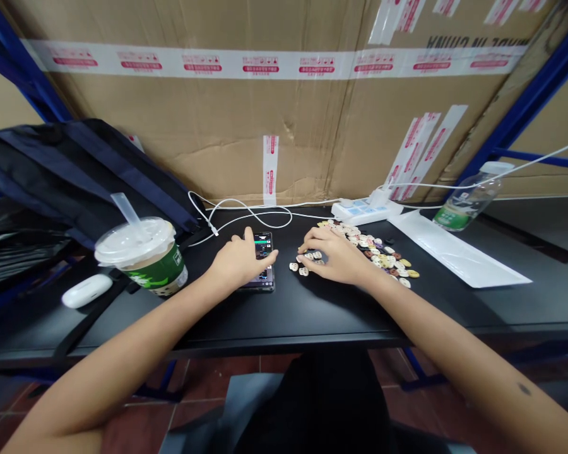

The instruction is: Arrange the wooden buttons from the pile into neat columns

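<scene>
- The right hand [334, 255] could mix the pale pieces [303, 272] into the coloured pile [397, 258], if it sweeps sideways.
- The left forearm could knock the drink cup [156, 271], because it passes near.
- The pale pieces are small, rounded, with dark marks; they lie on the black table [274, 321], between phone [265, 280] and pile.
- Left hand [236, 261]: thumb and 1 finger wide apart over the phone.
- Right fingers are curved; I cannot tell if they grip.

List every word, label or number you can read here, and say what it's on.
"MADE IN CHINA": cardboard box.
Red print on the white tape: too small to read.
Green cup and bottle labels: unreadable.
Phone screen: too small.
Small pieces: dark marks, unreadable.
</scene>
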Demonstrator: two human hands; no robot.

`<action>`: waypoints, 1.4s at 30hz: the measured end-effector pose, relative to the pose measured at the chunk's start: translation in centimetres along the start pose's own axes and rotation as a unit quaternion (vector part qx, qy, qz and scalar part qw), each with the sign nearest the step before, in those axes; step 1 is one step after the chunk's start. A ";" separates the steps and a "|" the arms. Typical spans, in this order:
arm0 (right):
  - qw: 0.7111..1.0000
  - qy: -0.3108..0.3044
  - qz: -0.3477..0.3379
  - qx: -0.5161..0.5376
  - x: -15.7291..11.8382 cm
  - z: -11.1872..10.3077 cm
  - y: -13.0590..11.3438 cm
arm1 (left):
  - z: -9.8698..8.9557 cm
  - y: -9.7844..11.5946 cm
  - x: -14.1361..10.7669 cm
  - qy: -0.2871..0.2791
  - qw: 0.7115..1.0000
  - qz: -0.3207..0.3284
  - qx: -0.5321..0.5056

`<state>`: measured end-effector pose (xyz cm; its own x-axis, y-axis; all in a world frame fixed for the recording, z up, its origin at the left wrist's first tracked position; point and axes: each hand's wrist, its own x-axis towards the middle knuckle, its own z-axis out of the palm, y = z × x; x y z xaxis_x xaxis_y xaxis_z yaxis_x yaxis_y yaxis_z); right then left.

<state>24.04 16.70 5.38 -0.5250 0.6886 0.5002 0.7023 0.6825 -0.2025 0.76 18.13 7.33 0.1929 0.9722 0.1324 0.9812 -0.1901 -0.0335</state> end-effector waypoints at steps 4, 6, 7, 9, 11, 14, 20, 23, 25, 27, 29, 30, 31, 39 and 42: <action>1.000 0.007 -0.004 0.004 0.0 0.1 0.2 | 0.0 -0.1 0.1 0.007 1.000 -0.002 -0.009; 1.000 0.008 -0.004 0.006 0.0 0.1 0.4 | 0.0 -0.3 0.4 0.006 1.000 -0.007 -0.017; 1.000 0.008 -0.004 0.007 0.0 0.0 0.4 | 0.0 -0.5 0.6 0.003 1.000 -0.011 -0.022; 1.000 0.007 -0.004 0.008 0.0 0.0 0.4 | 0.2 -1.0 1.2 0.002 1.000 -0.013 -0.027; 1.000 0.004 -0.007 0.008 0.0 0.0 0.4 | 0.6 -1.7 1.8 0.013 1.000 0.006 -0.013; 1.000 -0.001 -0.014 0.005 -0.1 -0.1 0.3 | 1.4 -2.8 2.6 0.023 0.997 0.077 0.019; 1.000 -0.005 -0.030 0.008 -0.1 0.0 0.4 | 2.3 -4.0 3.4 0.018 0.978 0.201 0.059; 0.999 -0.007 -0.036 0.013 -0.1 0.1 0.2 | 2.5 -4.2 3.7 0.023 0.975 0.210 0.065; 0.999 -0.009 -0.038 0.015 -0.1 0.1 0.1 | 2.5 -4.2 3.8 0.026 0.974 0.214 0.071; 0.999 -0.011 -0.037 0.015 0.0 0.2 0.0 | 2.4 -4.3 3.9 0.028 0.973 0.216 0.080; 0.999 -0.013 -0.038 0.015 0.0 0.2 0.0 | 2.4 -4.3 3.9 0.028 0.972 0.216 0.085; 0.999 -0.014 -0.037 0.015 0.0 0.2 0.0 | 2.3 -4.3 3.8 0.028 0.972 0.217 0.087; 0.999 -0.014 -0.037 0.016 0.0 0.2 0.0 | 2.2 -4.3 3.8 0.028 0.972 0.217 0.089; 0.996 -0.034 -0.063 0.059 0.0 0.0 -1.3 | 1.8 -4.1 3.4 0.024 0.975 0.204 0.084; 0.990 -0.056 -0.101 0.076 0.1 0.0 -2.6 | 1.6 -4.0 3.3 0.021 0.978 0.192 0.074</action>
<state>22.18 15.01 5.97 -0.7032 0.5510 0.4493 0.5009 0.8324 -0.2369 -2.51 22.30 6.26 0.5498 0.8262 0.1229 0.8253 -0.5148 -0.2320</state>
